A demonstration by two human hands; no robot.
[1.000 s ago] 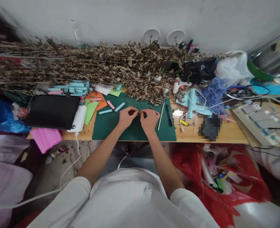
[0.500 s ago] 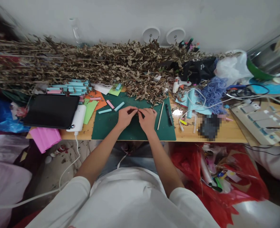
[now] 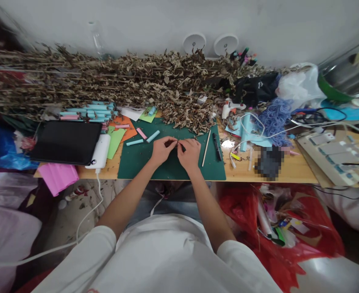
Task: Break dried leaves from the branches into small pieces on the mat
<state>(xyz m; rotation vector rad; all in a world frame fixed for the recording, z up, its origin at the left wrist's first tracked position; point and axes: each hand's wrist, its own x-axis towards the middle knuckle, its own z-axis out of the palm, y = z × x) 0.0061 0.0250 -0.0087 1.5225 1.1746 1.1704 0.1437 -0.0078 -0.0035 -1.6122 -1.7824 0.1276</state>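
Note:
Both my hands meet over the green cutting mat (image 3: 142, 162). My left hand (image 3: 161, 150) and my right hand (image 3: 189, 153) are closed in pinches on a small dry twig piece (image 3: 178, 143) held between their fingertips. A long pile of dried leafy branches (image 3: 121, 81) lies across the back of the table, its leaves spilling onto the mat's far edge. A wooden stick (image 3: 206, 148) and a black pen (image 3: 216, 147) lie on the mat right of my right hand. Pink and blue paper rolls (image 3: 149, 136) lie left of my left hand.
A black tablet (image 3: 66, 142) and a white power bank (image 3: 99, 151) lie at left, with blue paper rolls (image 3: 90, 112) behind. A glue gun (image 3: 231, 108), blue yarn (image 3: 273, 118), cables and a power strip (image 3: 331, 156) crowd the right. A red bag (image 3: 289, 228) sits under the table.
My hands have drawn slightly closer together on the twig; the right hand shifted a little left. Otherwise nothing has moved.

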